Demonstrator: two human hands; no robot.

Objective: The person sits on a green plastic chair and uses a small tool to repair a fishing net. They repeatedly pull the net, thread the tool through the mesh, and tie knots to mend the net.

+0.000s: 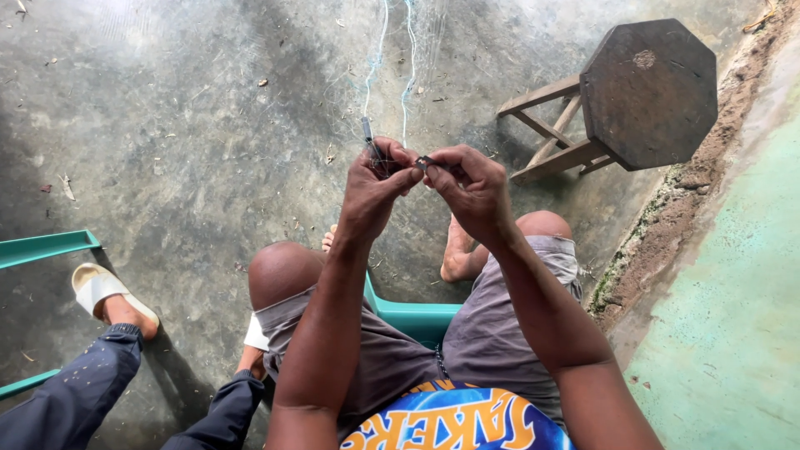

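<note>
My left hand (377, 187) is raised above my knees, fingers (398, 160) pinched closed on fine net threads (372, 67) and a small dark tool (367, 132). My right hand (471, 187) meets it, fingers closed on a small dark piece (426, 162) at the thread's end. The threads run from my hands toward the far edge of the concrete floor (183, 150). A wooden stool (646, 96) stands at the floor's far right. Another person's sandalled foot (104, 292) rests at the left.

Both hands pinch thin net lines: left hand (375, 187), right hand (468, 190), fingertips touching. A stool (642, 96) stands beyond the right grip.
</note>
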